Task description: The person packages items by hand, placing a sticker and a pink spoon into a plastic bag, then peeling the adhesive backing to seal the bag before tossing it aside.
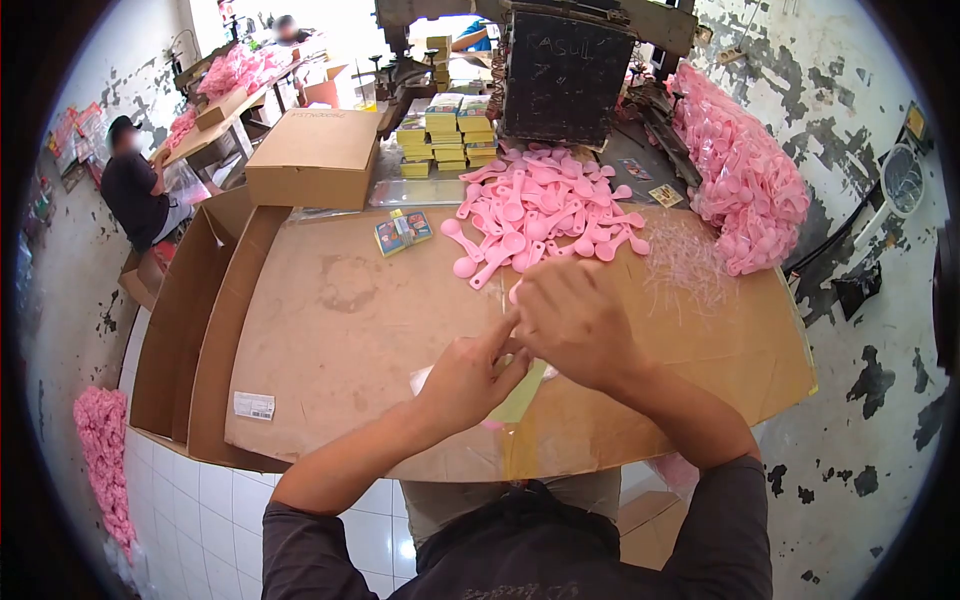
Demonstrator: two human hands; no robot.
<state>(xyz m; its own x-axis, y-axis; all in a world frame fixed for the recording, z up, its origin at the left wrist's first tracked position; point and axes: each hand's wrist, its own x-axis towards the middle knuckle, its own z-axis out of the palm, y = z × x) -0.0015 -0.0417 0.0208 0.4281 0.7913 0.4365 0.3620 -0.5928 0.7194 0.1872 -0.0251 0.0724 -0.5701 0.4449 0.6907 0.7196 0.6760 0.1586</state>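
Note:
My right hand (pixel 575 325) is closed over the middle of the cardboard-topped table, with a bit of a pink plastic spoon (pixel 515 292) showing at its fingers. Just below and left of it, my left hand (pixel 468 378) has its fingers bent together, touching or nearly touching the right. What the left fingers pinch is hidden. Under the hands lie a pale green sheet (pixel 520 395) and a whitish piece (pixel 421 380), perhaps plastic, with a small pink part (pixel 493 425) at the near end. Beyond them spreads a heap of pink spoons (pixel 545 205).
A banded card bundle (pixel 403 233) lies left of the heap, with stacked cards (pixel 445 130) behind. A closed carton (pixel 312 155) and an open box (pixel 190 310) flank the left. At right are thin strands (pixel 690 275) and bagged pink spoons (pixel 745 180). Another person (pixel 135 190) sits far left.

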